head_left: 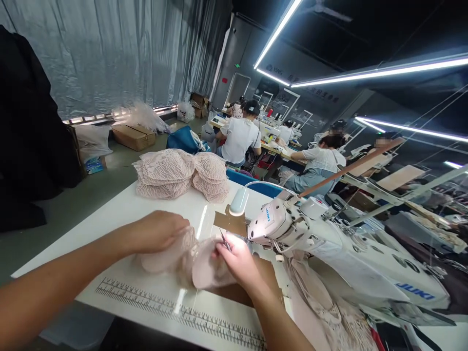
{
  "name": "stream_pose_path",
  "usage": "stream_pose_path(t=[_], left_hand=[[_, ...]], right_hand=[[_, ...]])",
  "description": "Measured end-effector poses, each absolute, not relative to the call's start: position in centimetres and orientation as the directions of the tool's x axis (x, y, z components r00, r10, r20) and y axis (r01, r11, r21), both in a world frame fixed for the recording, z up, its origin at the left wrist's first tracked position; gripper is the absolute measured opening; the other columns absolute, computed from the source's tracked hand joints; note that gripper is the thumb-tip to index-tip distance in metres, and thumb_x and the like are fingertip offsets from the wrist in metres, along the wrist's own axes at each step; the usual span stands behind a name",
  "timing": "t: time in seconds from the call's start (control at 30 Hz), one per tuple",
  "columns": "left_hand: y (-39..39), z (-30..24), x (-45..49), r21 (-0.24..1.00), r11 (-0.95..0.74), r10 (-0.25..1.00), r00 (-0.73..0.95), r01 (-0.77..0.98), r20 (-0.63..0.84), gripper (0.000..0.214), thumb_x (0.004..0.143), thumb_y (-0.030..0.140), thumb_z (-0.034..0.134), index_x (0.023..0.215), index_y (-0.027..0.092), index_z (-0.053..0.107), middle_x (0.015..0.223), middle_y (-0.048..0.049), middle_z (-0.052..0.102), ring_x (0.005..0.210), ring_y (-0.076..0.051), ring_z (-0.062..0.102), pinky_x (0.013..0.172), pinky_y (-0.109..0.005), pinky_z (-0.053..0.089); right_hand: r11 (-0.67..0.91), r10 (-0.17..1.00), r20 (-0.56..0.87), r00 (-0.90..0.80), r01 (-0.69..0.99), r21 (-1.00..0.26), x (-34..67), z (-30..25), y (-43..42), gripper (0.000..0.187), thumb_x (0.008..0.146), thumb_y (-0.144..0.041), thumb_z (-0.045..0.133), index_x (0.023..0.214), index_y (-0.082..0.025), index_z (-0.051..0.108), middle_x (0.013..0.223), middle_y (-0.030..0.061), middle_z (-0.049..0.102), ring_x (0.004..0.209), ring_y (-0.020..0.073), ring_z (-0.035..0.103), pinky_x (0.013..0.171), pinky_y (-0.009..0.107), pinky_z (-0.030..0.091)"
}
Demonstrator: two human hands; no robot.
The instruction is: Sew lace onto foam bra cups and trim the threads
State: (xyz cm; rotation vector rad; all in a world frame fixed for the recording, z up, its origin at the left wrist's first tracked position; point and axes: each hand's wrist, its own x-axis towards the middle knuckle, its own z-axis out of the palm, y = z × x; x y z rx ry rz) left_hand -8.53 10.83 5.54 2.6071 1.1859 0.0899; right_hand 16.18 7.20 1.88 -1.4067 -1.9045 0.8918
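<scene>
A pale pink bra [208, 273] with two moulded cups and lace edging lies on the white table in front of me, slightly blurred. My left hand [166, 231] is closed over the upper edge of its left cup. Over the right cup, my right hand [236, 253] is closed around a thin, dark, pointed metal tool [225, 240], whose tip points up and left. Whether it is tweezers or thread snips I cannot make out. The right fingers are also close to the cup's edge. Just right of this hand is the head of a white sewing machine [268, 219].
Stacked lace cups [164, 173] sit at the table's far edge. A small lamp [239, 201] hangs over brown cardboard [230, 223]. A printed ruler [175, 312] runs along the near edge. More pink lace [321, 302] lies under the machine arm. Co-workers [241, 131] sit beyond.
</scene>
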Motion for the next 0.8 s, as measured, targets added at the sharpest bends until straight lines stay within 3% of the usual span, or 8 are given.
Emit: stream_pose_path(t=[0.13,0.2,0.27,0.33,0.43,0.53,0.63,0.8], left_hand=[[14.6,9.4,-12.4,0.082,-0.489,0.806,0.414,0.868,0.422,0.017,0.092,0.021,0.041,0.096,0.017,0.057,0.098,-0.0081,0.063,0.091,-0.025,0.059,0.074,-0.034,0.044],[17.2,12.0,-13.6,0.042,-0.405,0.659,0.259,0.914,0.706,0.016,0.092,0.023,0.041,0.098,0.014,0.054,0.105,-0.0112,0.06,0.1,-0.025,0.055,0.086,-0.037,0.044],[19.7,13.7,-14.3,0.032,-0.412,0.51,0.201,0.911,0.836,0.014,0.092,0.02,0.044,0.102,0.012,0.05,0.117,-0.0139,0.057,0.114,-0.024,0.049,0.1,-0.039,0.038],[21.8,13.6,-14.4,0.034,-0.459,0.529,0.243,0.888,0.813,0.018,0.091,0.017,0.044,0.107,0.01,0.048,0.133,-0.0161,0.049,0.126,-0.023,0.041,0.109,-0.039,0.03],[24.0,10.3,-13.9,0.118,-0.503,0.783,0.393,0.856,0.481,0.033,0.094,0.023,0.043,0.123,0.007,0.045,0.143,-0.0154,0.043,0.134,-0.025,0.035,0.112,-0.039,0.025],[25.0,5.9,-13.3,0.168,-0.494,0.851,0.434,0.853,0.296,0.062,0.088,0.038,0.059,0.139,0.011,0.037,0.151,-0.0168,0.036,0.139,-0.033,0.03,0.112,-0.048,0.025],[25.4,3.9,-13.0,0.199,-0.479,0.861,0.414,0.855,0.295,0.074,0.088,0.044,0.059,0.147,0.011,0.028,0.157,-0.0183,0.023,0.144,-0.035,0.016,0.114,-0.054,0.016],[25.1,4.8,-13.1,0.2,-0.443,0.867,0.361,0.874,0.343,0.072,0.089,0.043,0.056,0.147,0.009,0.027,0.157,-0.0171,0.023,0.145,-0.03,0.017,0.117,-0.046,0.016]], right_hand=[[0.378,0.925,0.368,-0.093,0.323,-0.868,11.7,3.3,13.8,0.022,0.091,-0.03,0.042,0.103,-0.021,0.058,0.1,0.0064,0.066,0.083,0.0183,0.065,0.062,0.028,0.053],[0.607,0.777,0.63,0.007,0.261,-0.751,10.3,4.7,17.6,0.023,0.093,-0.03,0.039,0.107,-0.022,0.055,0.117,0.0091,0.063,0.105,0.02,0.062,0.078,0.032,0.055],[0.764,0.586,0.81,0.018,0.321,-0.559,9.7,5.7,21.2,0.02,0.093,-0.028,0.04,0.106,-0.021,0.054,0.13,0.0117,0.057,0.121,0.0226,0.054,0.098,0.042,0.047],[0.775,0.54,0.84,-0.054,0.421,-0.472,9.7,5.7,24.1,0.025,0.092,-0.022,0.039,0.112,-0.02,0.053,0.14,0.0136,0.05,0.133,0.0236,0.044,0.111,0.048,0.034],[0.591,0.749,0.639,-0.174,0.611,-0.527,10.5,3.7,26.9,0.038,0.088,-0.013,0.035,0.122,-0.015,0.052,0.147,0.0161,0.043,0.14,0.0227,0.034,0.116,0.045,0.027],[0.468,0.842,0.515,-0.158,0.688,-0.554,11.6,1.0,27.4,0.046,0.086,-0.009,0.034,0.128,-0.007,0.051,0.144,0.0205,0.046,0.139,0.0256,0.036,0.115,0.046,0.028],[0.423,0.856,0.503,-0.119,0.72,-0.55,12.2,-0.3,26.5,0.052,0.088,-0.009,0.032,0.137,-0.003,0.043,0.149,0.0217,0.039,0.143,0.0255,0.029,0.117,0.045,0.023],[0.397,0.869,0.478,-0.132,0.763,-0.511,12.4,0.6,22.9,0.055,0.086,-0.007,0.035,0.14,-0.005,0.041,0.153,0.018,0.035,0.143,0.0236,0.028,0.117,0.039,0.023]])
